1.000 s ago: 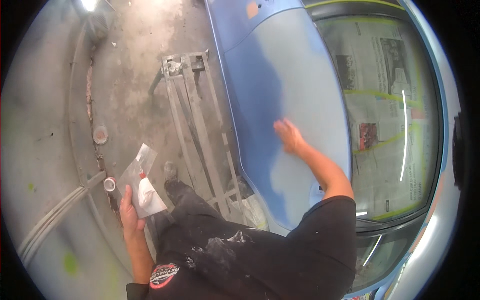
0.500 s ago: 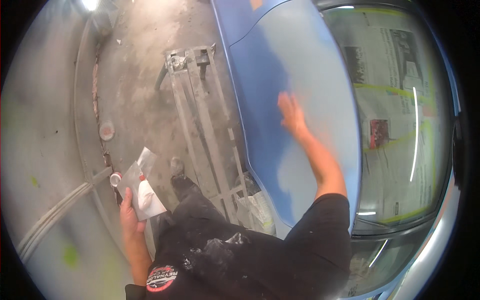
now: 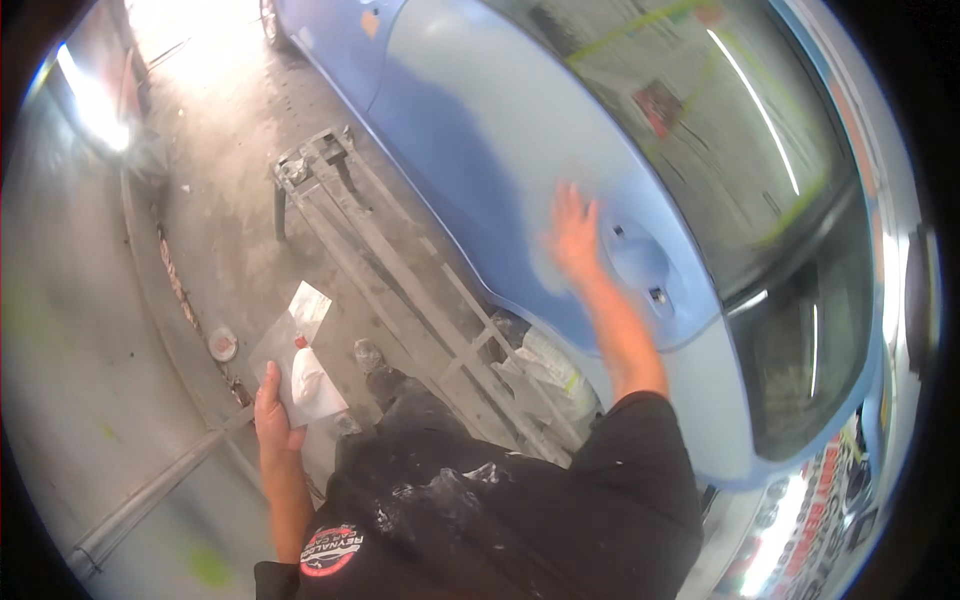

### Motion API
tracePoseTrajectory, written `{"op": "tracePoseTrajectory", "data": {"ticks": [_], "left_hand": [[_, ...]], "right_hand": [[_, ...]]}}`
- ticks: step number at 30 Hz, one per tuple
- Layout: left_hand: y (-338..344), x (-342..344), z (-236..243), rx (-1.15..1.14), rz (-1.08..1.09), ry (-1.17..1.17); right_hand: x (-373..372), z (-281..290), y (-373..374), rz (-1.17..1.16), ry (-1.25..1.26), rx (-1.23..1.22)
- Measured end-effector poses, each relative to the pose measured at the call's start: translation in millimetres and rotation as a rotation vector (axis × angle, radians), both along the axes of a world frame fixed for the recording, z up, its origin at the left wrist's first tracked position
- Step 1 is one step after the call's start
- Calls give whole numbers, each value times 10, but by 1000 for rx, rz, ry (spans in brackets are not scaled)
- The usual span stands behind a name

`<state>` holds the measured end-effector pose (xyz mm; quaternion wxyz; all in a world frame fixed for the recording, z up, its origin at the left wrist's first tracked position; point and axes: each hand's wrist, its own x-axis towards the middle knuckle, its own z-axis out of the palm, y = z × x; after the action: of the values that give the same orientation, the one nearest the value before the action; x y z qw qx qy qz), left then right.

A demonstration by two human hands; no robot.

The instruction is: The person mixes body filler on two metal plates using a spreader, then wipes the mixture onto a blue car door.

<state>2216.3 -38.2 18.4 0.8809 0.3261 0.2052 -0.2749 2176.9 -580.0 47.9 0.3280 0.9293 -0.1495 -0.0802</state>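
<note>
My left hand grips a flat grey mixing board by its edge, thumb on top. On the board sits a mound of white paste with a small red dab at its tip. A pale flat piece, perhaps a spreader, sticks out at the board's far end. My right hand, a little blurred, lies flat with fingers apart against the blue car door. It is just left of the handle recess, on the paler, hazy grey area of the paint.
Between the car and me stands a metal frame stand, close to my legs. A wrapped bag sits by its near end. Paper and yellow-green tape mask the car window. A round lid lies by the wall at left.
The view has turned, bringing the handle recess and the rear window into sight. My right hand has slid along the door toward the handle recess. My left hand still holds the board.
</note>
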Motion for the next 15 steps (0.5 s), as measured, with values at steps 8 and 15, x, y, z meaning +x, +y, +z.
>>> {"op": "tracePoseTrajectory", "data": {"ticks": [8, 15], "left_hand": [[423, -675, -156, -3, -208, -14], [379, -1074, -79, 36, -448, 47]], "right_hand": [[-3557, -2028, 2603, -824, 457, 1484], [-3785, -1671, 3711, -1231, -249, 1977]]}}
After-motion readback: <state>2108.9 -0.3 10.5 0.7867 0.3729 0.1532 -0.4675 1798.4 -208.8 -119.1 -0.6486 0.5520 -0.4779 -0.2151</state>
